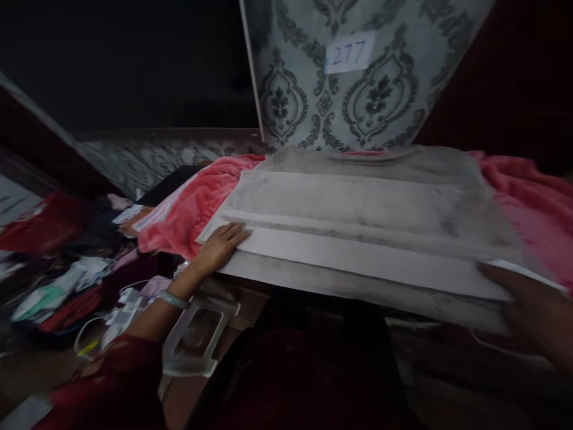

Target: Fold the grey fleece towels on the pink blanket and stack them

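the right hand (530, 313) is dark, blurred and cut off at the frame edge; its fingers seem to grip the near right corner of the grey fabric (358, 239), though this is not certain. the fabric lies flat over a fuzzy pink blanket (188, 209), smudged, with paler folded bands. the left hand (219, 245) rests open, palm down, on its left edge.
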Demonstrator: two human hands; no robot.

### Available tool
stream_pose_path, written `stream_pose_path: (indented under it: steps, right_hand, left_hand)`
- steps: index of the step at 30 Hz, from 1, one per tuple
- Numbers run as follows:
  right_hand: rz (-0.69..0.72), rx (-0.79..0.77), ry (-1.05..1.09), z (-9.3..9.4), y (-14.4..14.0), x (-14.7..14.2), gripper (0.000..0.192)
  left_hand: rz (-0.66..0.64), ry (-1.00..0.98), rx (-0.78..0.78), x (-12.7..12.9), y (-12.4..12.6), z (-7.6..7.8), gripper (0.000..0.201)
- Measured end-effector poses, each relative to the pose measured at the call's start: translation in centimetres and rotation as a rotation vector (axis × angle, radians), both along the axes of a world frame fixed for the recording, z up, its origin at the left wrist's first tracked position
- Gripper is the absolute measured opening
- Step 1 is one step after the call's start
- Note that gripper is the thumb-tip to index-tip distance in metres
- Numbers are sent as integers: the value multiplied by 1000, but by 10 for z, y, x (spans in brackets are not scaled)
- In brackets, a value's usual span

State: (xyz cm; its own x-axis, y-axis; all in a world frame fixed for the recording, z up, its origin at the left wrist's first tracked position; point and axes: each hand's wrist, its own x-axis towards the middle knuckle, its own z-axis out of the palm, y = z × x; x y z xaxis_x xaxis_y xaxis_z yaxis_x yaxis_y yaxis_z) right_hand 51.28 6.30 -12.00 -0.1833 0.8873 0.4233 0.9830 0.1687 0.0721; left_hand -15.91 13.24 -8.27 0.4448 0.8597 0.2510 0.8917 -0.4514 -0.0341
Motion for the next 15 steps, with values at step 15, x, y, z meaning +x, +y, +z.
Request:
stream_pose_path:
  steps: [15]
  right_hand:
    - [-8, 125, 232, 49, 20, -49, 67]
  left_hand:
    - [-197, -108, -29, 93, 34, 33, 72]
